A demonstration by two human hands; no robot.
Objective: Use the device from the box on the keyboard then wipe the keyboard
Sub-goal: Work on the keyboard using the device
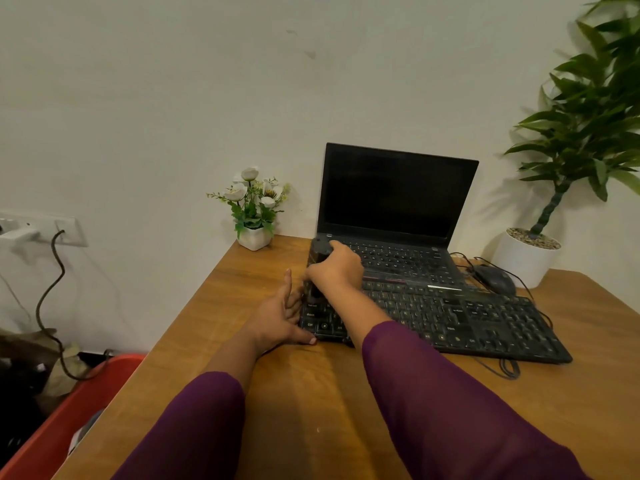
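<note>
A black wired keyboard (pixel 485 320) lies on the wooden desk (pixel 304 393) in front of an open black laptop (pixel 398 202). My right hand (pixel 337 268) grips a black handheld device (pixel 318 258) that stands upright over the keyboard's left end. My left hand (pixel 280 317) has its fingers spread and straight, with the fingers and thumb against the keyboard's left edge. No box is in view.
A small white pot of white flowers (pixel 254 209) stands by the wall left of the laptop. A black mouse (pixel 495 278) and a large potted plant (pixel 540 251) are at the right. A red bin (pixel 69 417) sits left of the desk, under a wall socket with a cable (pixel 52 271).
</note>
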